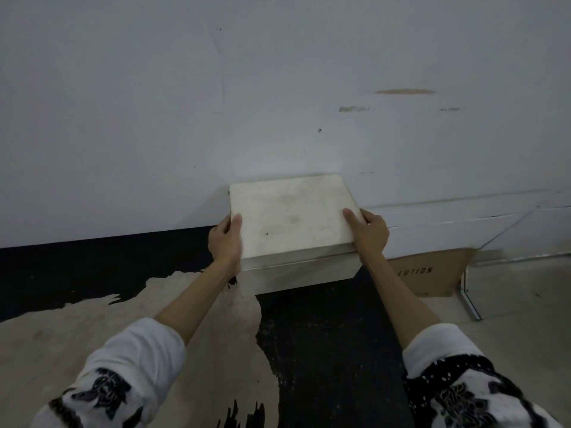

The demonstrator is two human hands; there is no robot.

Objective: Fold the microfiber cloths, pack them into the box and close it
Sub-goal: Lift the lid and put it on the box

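Pale square wooden box, lid down, by the white wall
Left hand and right hand both grip its sides, thumbs on top.

Lid down on the pale square wooden box so contents hidden, fingers of both hands tucked behind its sides, brown cardboard sheet lettering partly covered by right forearm.
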